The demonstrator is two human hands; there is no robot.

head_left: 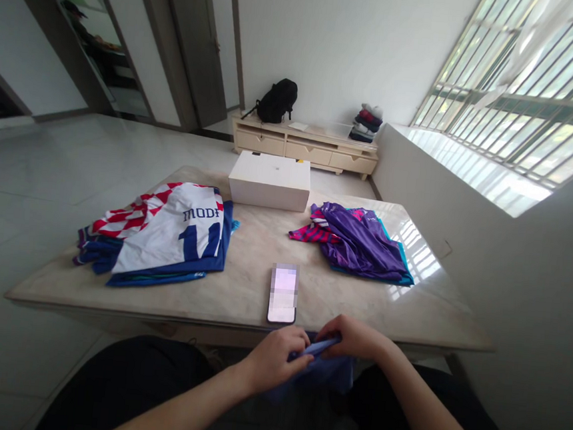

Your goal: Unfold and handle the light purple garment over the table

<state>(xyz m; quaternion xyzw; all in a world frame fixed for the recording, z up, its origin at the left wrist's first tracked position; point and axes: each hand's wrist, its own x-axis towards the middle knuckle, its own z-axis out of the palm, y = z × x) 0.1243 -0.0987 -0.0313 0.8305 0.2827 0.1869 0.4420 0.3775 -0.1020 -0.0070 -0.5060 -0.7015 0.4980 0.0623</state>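
Left hand (280,354) and right hand (355,337) pinch a blue cloth (335,374)

From the head view, I see the left hand's thumb and fingers closed on one part of the cloth, and the right hand's fingers holding it close by. It droops over the lap, just past the near edge of the stone-topped table (244,291). It is bunched up, so I can't tell what kind of clothing it is.

Two piles lie flat, so I'd guess those are mostly done. On the left is a white shirt (169,235) with red checks and a big blue number. On the right is a purple shirt (362,242). A phone (282,307) lies between the piles, near the hands, and a white box (269,183) sits behind it. The blue cloth looks like the part left: it's not on either pile yet.
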